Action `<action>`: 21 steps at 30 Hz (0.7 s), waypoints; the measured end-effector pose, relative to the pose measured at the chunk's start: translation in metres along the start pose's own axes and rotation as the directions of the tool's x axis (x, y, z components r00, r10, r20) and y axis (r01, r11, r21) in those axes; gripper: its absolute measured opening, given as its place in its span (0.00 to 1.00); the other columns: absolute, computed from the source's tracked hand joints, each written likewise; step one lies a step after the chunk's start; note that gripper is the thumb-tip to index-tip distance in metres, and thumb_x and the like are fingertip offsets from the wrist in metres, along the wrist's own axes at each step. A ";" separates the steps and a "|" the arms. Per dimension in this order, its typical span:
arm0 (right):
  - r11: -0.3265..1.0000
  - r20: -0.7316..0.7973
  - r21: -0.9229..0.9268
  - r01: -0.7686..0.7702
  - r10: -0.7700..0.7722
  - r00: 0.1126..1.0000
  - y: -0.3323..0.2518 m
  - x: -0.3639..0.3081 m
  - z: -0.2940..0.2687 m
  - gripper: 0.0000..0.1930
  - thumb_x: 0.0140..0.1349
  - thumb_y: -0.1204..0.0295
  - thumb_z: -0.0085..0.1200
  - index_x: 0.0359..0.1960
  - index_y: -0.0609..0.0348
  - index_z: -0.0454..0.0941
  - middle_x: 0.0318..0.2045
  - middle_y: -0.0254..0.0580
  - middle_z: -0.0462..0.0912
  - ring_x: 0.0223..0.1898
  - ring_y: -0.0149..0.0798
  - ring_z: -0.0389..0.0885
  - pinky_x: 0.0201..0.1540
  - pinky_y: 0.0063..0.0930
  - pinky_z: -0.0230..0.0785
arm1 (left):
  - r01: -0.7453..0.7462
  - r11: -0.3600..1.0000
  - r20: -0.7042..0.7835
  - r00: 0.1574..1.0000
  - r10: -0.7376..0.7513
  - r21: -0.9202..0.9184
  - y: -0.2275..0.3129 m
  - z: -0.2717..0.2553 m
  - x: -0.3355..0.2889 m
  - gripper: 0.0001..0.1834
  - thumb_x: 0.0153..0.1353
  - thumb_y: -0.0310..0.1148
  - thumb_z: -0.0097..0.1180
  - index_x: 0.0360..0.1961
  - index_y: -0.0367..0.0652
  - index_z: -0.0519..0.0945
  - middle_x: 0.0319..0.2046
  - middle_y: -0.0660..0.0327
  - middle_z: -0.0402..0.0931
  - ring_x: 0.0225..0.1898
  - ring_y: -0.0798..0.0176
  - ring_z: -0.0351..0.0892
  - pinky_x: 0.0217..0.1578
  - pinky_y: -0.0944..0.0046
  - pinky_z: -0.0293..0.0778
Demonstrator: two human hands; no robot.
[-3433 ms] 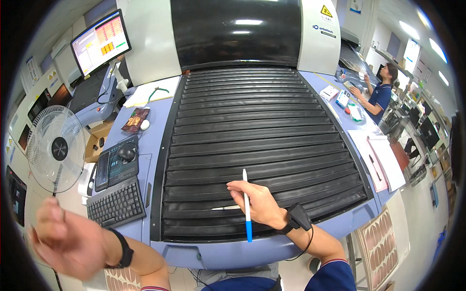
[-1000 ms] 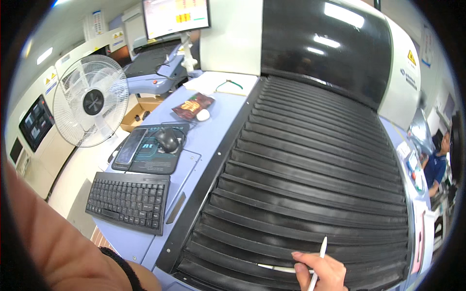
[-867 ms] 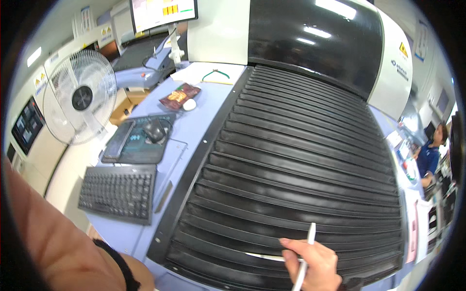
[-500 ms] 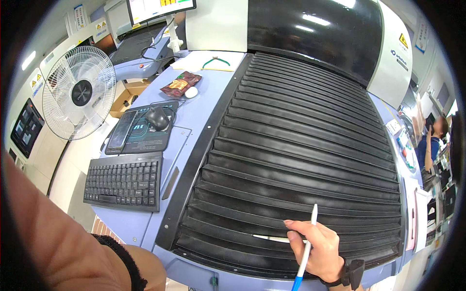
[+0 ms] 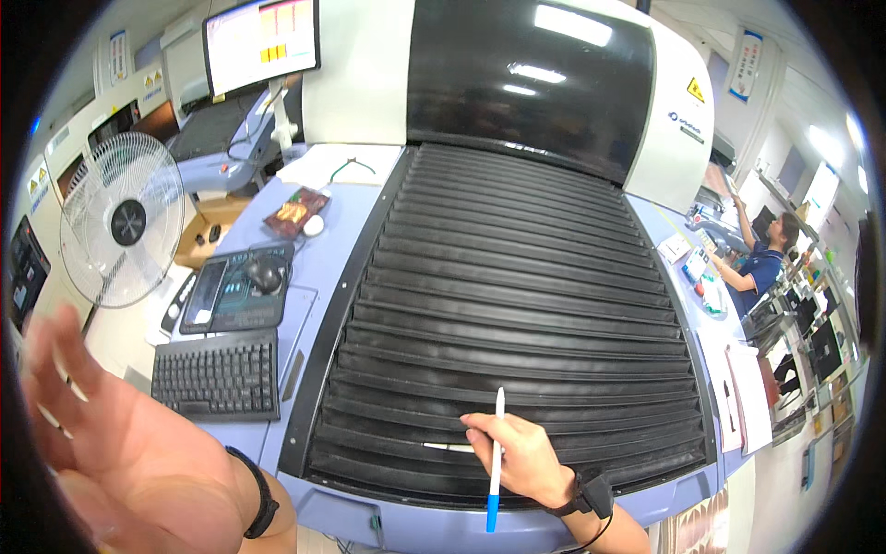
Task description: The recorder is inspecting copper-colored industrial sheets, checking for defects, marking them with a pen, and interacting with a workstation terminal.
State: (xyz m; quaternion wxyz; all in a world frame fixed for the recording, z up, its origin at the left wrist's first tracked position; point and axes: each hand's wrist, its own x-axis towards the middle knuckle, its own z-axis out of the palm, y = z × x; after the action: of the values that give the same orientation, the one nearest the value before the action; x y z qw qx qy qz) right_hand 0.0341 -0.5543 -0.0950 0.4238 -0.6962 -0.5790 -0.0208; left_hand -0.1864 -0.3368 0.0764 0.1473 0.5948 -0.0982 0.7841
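Note:
My right hand (image 5: 521,457) is over the near end of the ribbed black bellows cover (image 5: 517,323), its fingers closed on a white pen (image 5: 496,466) with a blue end. The pen stands nearly upright in the picture, blue end toward me. A thin white strip-like piece (image 5: 445,447) sticks out left of my fingertips; I cannot tell whether the hand holds it. At the lower left, my left hand (image 5: 138,462) is raised close to the camera, fingers apart, slightly blurred, holding nothing. The black keyboard (image 5: 217,377) is the nearest thing beyond it.
A mouse (image 5: 263,274) and a phone (image 5: 207,294) lie on a dark mat. Behind them are a dark red packet (image 5: 297,212) and green-handled pliers (image 5: 353,168). A fan (image 5: 127,222) stands left, a monitor (image 5: 261,46) behind. At right are papers (image 5: 749,402) and another person (image 5: 761,268).
The view has shifted, showing more of the far machine and the other person, whose arm is now raised. My left hand's spread fingers have come into view. My right hand still grips the pen.

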 end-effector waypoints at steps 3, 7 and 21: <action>1.000 0.010 -0.017 -0.013 0.013 1.000 0.002 -0.009 -0.002 0.12 0.64 0.75 0.64 0.50 0.57 0.82 0.27 0.44 0.84 0.28 0.45 0.85 0.31 0.36 0.79 | 0.066 0.995 0.092 0.994 -0.058 -0.080 0.016 0.006 -0.016 0.19 0.76 0.33 0.38 0.58 0.32 0.75 0.53 0.48 0.78 0.57 0.45 0.74 0.65 0.40 0.63; 0.999 0.007 0.039 0.034 -0.034 0.999 -0.010 -0.003 0.008 0.12 0.64 0.75 0.64 0.50 0.58 0.83 0.28 0.43 0.85 0.29 0.45 0.85 0.31 0.35 0.79 | 0.016 0.994 0.406 0.913 0.031 -0.112 0.044 0.026 -0.002 0.18 0.69 0.33 0.51 0.56 0.36 0.78 0.36 0.54 0.82 0.41 0.51 0.81 0.46 0.49 0.77; 0.999 -0.045 0.036 -0.019 0.021 0.999 0.003 -0.003 0.001 0.11 0.63 0.74 0.64 0.47 0.56 0.82 0.25 0.47 0.83 0.27 0.51 0.84 0.31 0.42 0.78 | 0.450 0.892 0.861 0.435 -0.264 0.046 -0.004 0.054 -0.219 0.08 0.56 0.26 0.68 0.38 0.41 0.87 0.26 0.59 0.83 0.27 0.54 0.83 0.29 0.58 0.78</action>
State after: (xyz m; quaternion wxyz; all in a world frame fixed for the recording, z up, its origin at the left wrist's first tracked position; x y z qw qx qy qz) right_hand 0.0353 -0.5564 -0.0991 0.4493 -0.6938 -0.5624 -0.0221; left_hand -0.0818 -0.3756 -0.1195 0.2990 0.8897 -0.1032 0.3292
